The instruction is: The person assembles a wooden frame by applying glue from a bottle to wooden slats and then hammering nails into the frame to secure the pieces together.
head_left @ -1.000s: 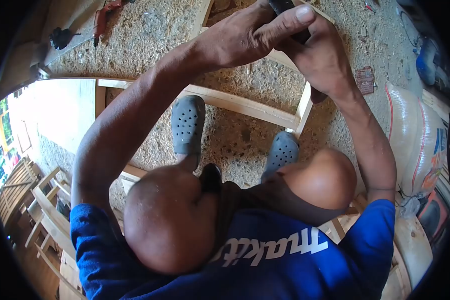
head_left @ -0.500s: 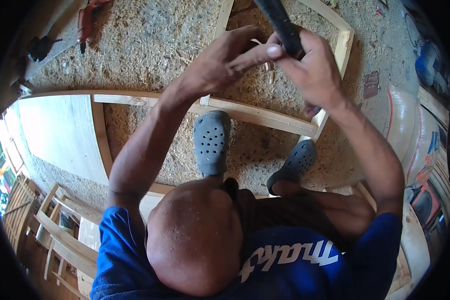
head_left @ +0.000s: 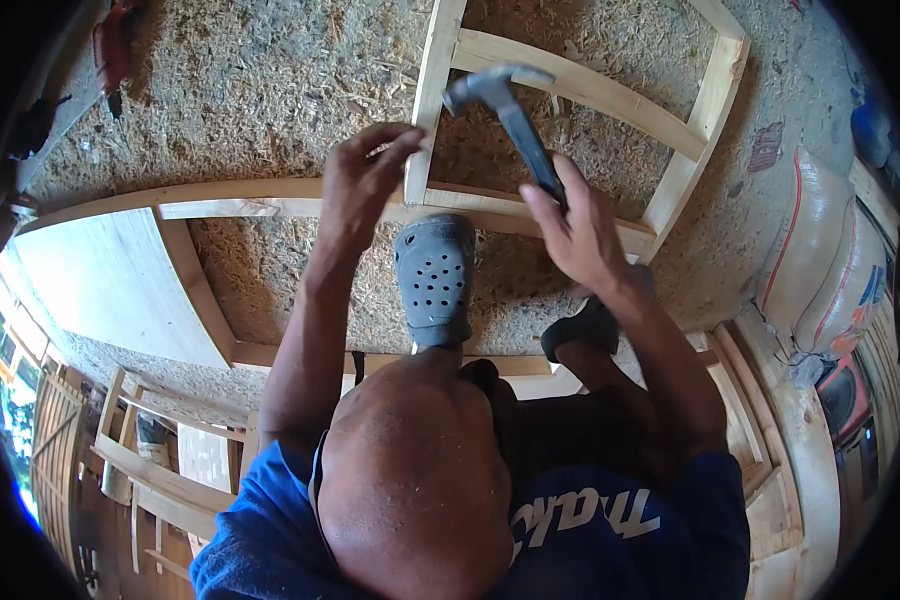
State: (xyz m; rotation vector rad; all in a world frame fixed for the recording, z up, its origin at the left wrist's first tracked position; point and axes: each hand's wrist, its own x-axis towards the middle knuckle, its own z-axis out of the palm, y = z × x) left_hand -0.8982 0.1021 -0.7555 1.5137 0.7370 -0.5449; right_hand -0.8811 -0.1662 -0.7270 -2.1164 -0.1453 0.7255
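My right hand is wrapped round the dark grip of a claw hammer. The hammer's metal head points up and left, above the wooden frame. To the left, my left hand is closed in a pinch, fingertips beside the frame's upright piece. Whatever the pinch holds, if anything, is too small to make out. Below the hands, a grey clog on one foot is by the frame's long rail. The other clog is partly covered by the right forearm.
Wood shavings cover the floor. A pale panel fills the frame's left end. Filled sacks lie at the right. A red tool lies at the upper left, and wooden furniture frames stand at the lower left.
My hands, close together around the dark handle before, have separated. My left hand has moved left and down; my right hand has lowered, and the hammer's head has come into view.
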